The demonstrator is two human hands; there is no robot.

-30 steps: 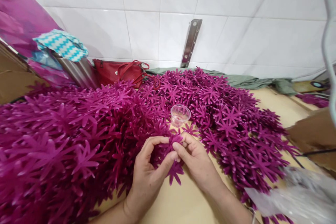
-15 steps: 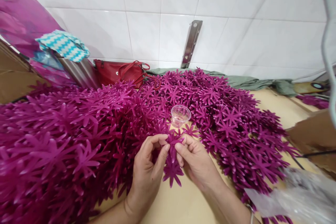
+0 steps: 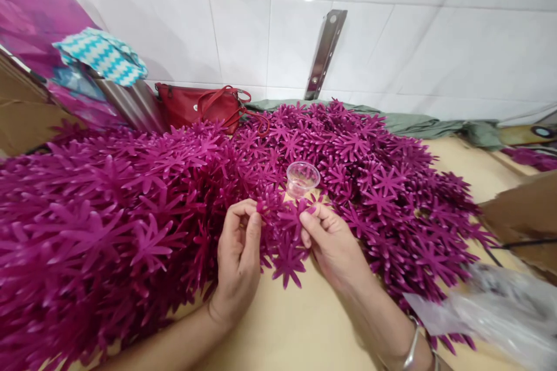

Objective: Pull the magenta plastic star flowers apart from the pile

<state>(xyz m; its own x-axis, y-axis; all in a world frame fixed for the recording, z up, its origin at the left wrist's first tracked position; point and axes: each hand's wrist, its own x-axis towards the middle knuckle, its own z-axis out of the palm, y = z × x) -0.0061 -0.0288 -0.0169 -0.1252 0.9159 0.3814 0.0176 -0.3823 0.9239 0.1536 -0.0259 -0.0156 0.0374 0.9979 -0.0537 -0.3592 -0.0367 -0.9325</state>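
Both of my hands are over the table in front of the clear plastic cup (image 3: 303, 181). My right hand (image 3: 333, 243) pinches a petal of a magenta artificial flower (image 3: 292, 219) between thumb and fingertips. My left hand (image 3: 238, 255) is closed in a pinch, with another magenta flower (image 3: 268, 211) at its fingertips. Below, between my hands, a further magenta flower (image 3: 288, 264) shows; whether it is joined to the others I cannot tell. A large heap of magenta flowers (image 3: 108, 226) lies close beside my left hand, and another heap (image 3: 387, 191) is beyond my right.
A red purse (image 3: 187, 105) rests against the tiled wall, beside a metal container (image 3: 126, 101) topped with a blue-and-white cloth (image 3: 102, 55). Crumpled clear plastic (image 3: 491, 313) lies at the right, near a cardboard box (image 3: 522, 214). A metal strip (image 3: 326, 55) is on the wall.
My hands have moved apart from close together, the left one shifting left. More of the magenta flowers shows between them. The camera view has tilted down slightly.
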